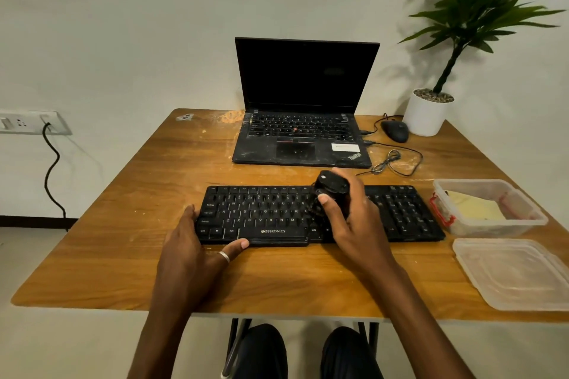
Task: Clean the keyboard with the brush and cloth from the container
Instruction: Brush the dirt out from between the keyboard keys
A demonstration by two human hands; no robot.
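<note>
A wooden table [123,209], its top scuffed and dusted with pale marks, stands against a plain white wall [123,24]. At the left edge of the frame a socket [27,121] is fixed to the wall with a black cable [52,169] hanging from it. At upper centre an open laptop [301,138] shows a dark screen. To its right lie a mouse [394,130] and a plant [480,9] in a white pot [426,115].

The keyboard [255,212] is black and lies flat across the middle of the table, with white lettering on its keys. The left hand [191,249] grips its left front corner, fingers round the end and thumb along the front edge. The right hand [354,218] has its fingers clamped round a black brush [332,191], held over the keys right of centre with its lower end down on them.

At the right, just beside the keyboard, an open clear container [492,229] with a red clip holds a yellow cloth [474,209]. Its lid [517,274] lies flat at lower right, close in front of it.
</note>
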